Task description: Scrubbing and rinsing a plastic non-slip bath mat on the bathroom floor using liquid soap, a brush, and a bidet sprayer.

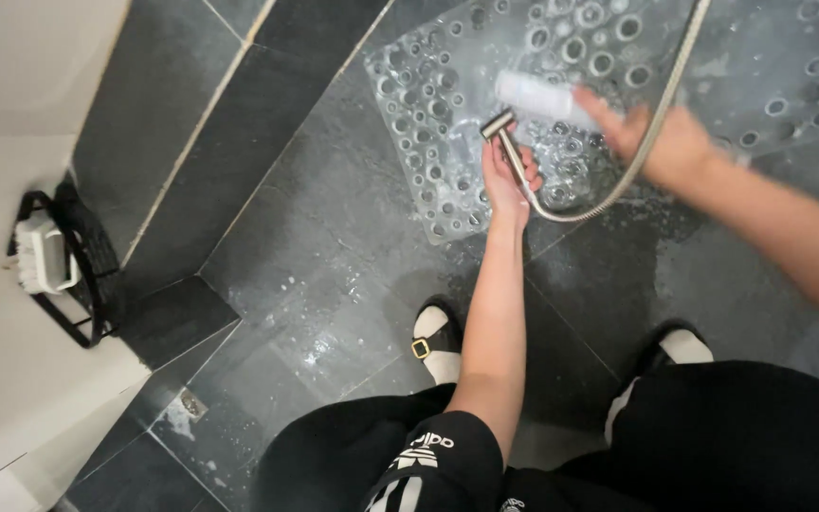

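My left hand [504,180] grips a metal hand sprayer [502,133] whose head points at a clear bath mat [428,104] with round suction cups lying on the dark tiled floor. Its silver hose [656,123] loops from the handle up to the top edge. My right hand [661,137] holds a blurred white brush or bottle [542,97] over the wet, foamy mat; I cannot tell which it is.
A black wire holder [78,275] with a white scrubbing brush [45,256] hangs on the white wall at left. A small floor drain [191,406] sits at lower left. My feet in black sandals [438,341] stand on wet tiles [334,284].
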